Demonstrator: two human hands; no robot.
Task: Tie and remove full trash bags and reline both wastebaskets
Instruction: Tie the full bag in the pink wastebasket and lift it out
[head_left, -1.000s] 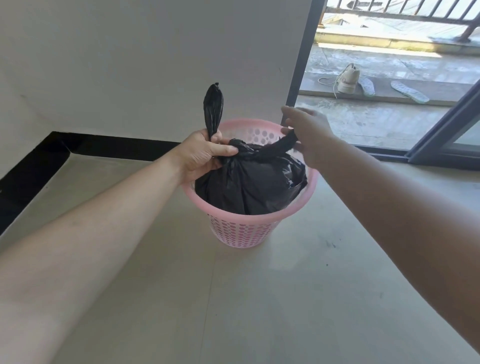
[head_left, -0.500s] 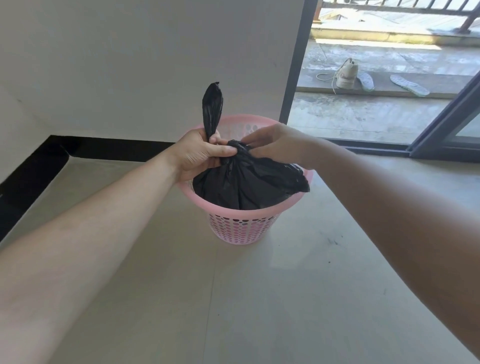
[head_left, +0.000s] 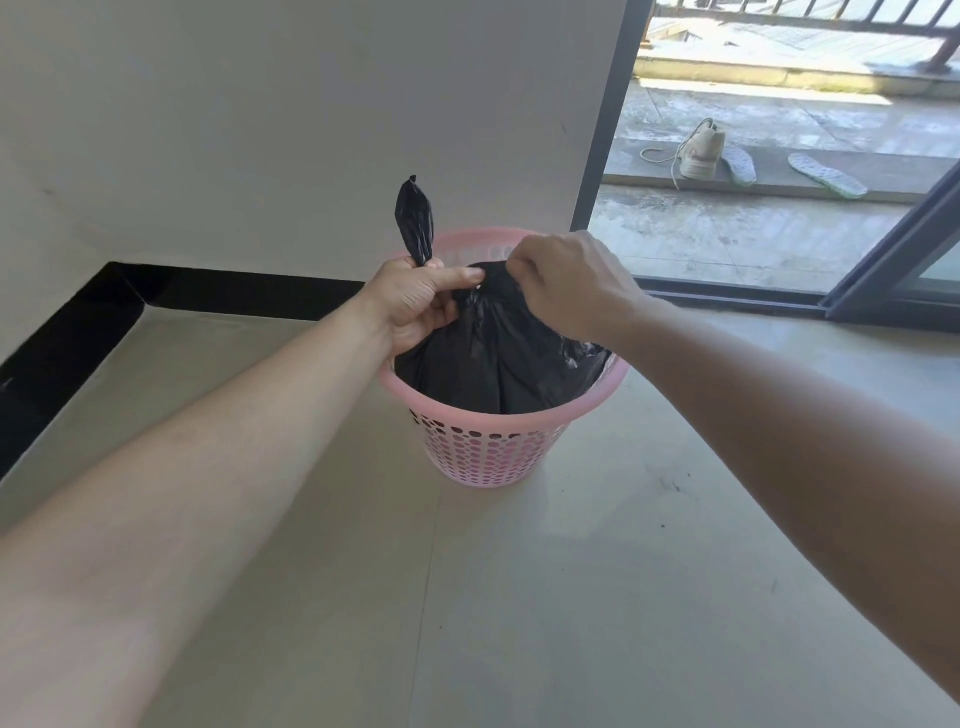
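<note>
One glossy black trash bag (head_left: 498, 358) bulges in one pink perforated wastebasket (head_left: 488, 452) on the floor. My left hand (head_left: 415, 304) grips its upright tail; my right hand (head_left: 566, 286) pinches the gathered neck.

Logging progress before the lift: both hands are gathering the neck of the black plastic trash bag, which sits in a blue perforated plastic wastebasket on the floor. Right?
Not quite: the perforated plastic wastebasket is pink, not blue, as the head view shows. The rest holds: the left hand and right hand both grip the neck of the black plastic trash bag, which sits in the basket on the floor.
</note>
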